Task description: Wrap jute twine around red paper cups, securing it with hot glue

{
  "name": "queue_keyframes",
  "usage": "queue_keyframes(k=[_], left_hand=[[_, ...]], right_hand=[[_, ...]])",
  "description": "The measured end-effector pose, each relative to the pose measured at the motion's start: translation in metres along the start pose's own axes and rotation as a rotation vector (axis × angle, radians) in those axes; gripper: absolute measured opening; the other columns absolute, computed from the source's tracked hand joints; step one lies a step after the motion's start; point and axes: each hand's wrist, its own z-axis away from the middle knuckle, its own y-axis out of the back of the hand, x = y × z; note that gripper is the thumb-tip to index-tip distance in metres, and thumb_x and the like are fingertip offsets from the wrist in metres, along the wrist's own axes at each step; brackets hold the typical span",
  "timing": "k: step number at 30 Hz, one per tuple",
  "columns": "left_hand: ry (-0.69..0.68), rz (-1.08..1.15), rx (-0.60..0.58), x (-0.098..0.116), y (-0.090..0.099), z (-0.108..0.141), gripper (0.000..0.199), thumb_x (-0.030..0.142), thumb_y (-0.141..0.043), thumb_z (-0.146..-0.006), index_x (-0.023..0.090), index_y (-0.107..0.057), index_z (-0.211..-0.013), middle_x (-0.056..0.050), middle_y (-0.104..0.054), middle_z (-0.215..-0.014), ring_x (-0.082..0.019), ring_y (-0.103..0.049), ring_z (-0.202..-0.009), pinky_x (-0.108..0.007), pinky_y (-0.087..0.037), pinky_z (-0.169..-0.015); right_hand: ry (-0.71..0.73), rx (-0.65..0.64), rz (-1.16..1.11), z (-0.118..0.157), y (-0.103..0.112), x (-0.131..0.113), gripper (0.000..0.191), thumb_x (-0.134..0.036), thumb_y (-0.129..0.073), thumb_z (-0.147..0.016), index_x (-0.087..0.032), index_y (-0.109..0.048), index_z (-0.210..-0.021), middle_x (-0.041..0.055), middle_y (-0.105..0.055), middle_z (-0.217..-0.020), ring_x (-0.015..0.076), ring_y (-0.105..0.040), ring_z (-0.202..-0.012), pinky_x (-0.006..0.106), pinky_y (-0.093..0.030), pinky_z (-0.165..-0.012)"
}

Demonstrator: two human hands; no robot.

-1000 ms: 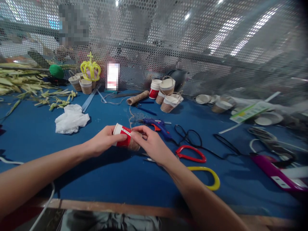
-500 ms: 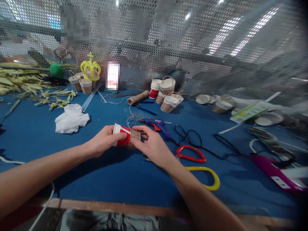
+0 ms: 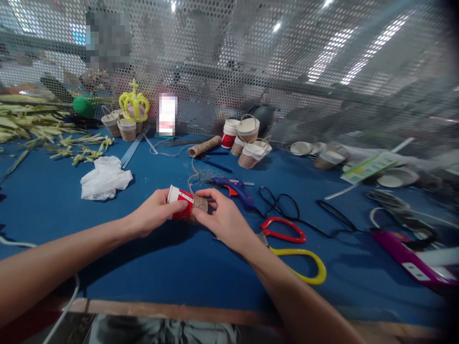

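A red and white paper cup (image 3: pixel 175 195) lies on its side between my hands, its base end wrapped in twine (image 3: pixel 201 203). My left hand (image 3: pixel 154 212) grips the cup near its white rim, thumb along the red side. At the wrapped end, my right hand (image 3: pixel 224 217) has its fingers and thumb closed around the cup and twine. A loose strand runs from the cup up to a roll of twine (image 3: pixel 205 146) on the table. Just beyond my right hand lies a blue hot glue gun (image 3: pixel 233 185). Scissors with one red and one yellow handle (image 3: pixel 283 229) lie partly under my right forearm.
Twine-wrapped cups with handles (image 3: pixel 253 155) stand at the back, beside stacked paper cups (image 3: pixel 229 134). A crumpled white cloth or tissue (image 3: pixel 105 179) lies left. A purple power strip (image 3: pixel 412 258) and black cord (image 3: pixel 279 203) occupy the right. Perforated metal mesh (image 3: pixel 215 62) rises behind.
The whole view has shifted slightly. Both hands keep their hold on the cup, with hardly any visible movement of the twine or fingers.
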Motion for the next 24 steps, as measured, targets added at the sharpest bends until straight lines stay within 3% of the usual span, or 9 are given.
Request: queue_keyframes(k=[9, 24], left_hand=[[-0.03, -0.025, -0.051, 0.0002, -0.0003, 0.0005, 0.015, 0.022, -0.057, -0.069, 0.011, -0.06, -0.078, -0.001, -0.064, -0.07, -0.01, -0.056, -0.061, -0.021, -0.042, -0.062], [-0.043, -0.136, -0.036, 0.0006, 0.001, 0.0016, 0.019, 0.026, -0.058, -0.068, 0.011, -0.061, -0.08, -0.004, -0.066, -0.072, -0.013, -0.058, -0.064, -0.023, -0.044, -0.063]], right_hand=[[-0.022, -0.015, 0.017, -0.0002, 0.0014, -0.0019, 0.03, -0.02, -0.054, -0.068, -0.014, -0.051, -0.097, 0.0078, -0.062, -0.088, 0.0179, -0.059, -0.076, 0.033, -0.047, -0.069], [0.008, -0.017, -0.053, -0.0016, 0.0031, 0.0009, 0.025, -0.019, -0.057, -0.069, -0.016, -0.053, -0.093, 0.0055, -0.062, -0.09, 0.0162, -0.058, -0.079, 0.031, -0.047, -0.07]])
